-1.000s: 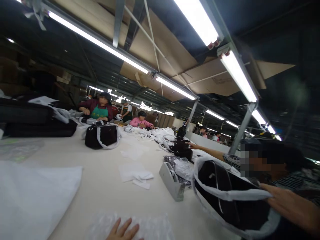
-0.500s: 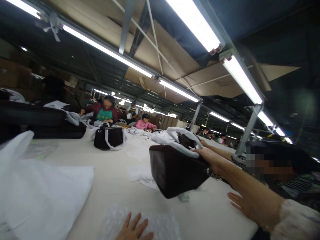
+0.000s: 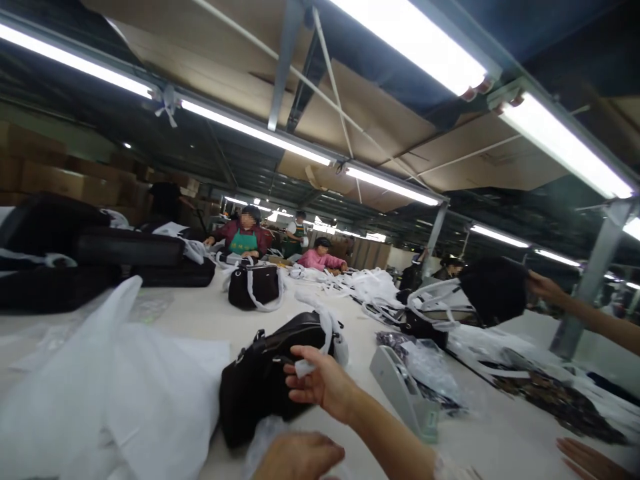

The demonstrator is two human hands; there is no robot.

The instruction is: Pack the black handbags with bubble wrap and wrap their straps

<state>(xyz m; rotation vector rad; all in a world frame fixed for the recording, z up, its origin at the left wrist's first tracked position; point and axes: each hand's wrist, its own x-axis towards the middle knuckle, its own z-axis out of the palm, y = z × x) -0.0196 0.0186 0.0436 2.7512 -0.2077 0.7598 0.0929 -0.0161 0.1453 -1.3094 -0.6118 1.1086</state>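
A dark brown handbag (image 3: 273,373) rests tilted on the white table, its handle (image 3: 330,327) wrapped in white material. My right hand (image 3: 325,387) is at the bag's near right side, fingers apart, with a small white piece (image 3: 303,367) showing between thumb and fingers; whether it is gripped is unclear. Low in the view, my left hand (image 3: 300,457) is blurred and partly cut off, beside clear plastic wrap (image 3: 265,440). Its fingertips are not distinct enough to show a hold.
White sheets (image 3: 155,393) lie at left, below stacked dark bags (image 3: 130,247). Another wrapped bag (image 3: 255,287) stands behind. A grey-white device (image 3: 405,393) is at right. A co-worker's hand (image 3: 545,287) holds a dark bag (image 3: 493,290); another hand (image 3: 595,457) shows lower right.
The handbag has moved left and down from the right arm's reach onto the table. My right hand has come off its handle. The view has shifted right, uncovering the device.
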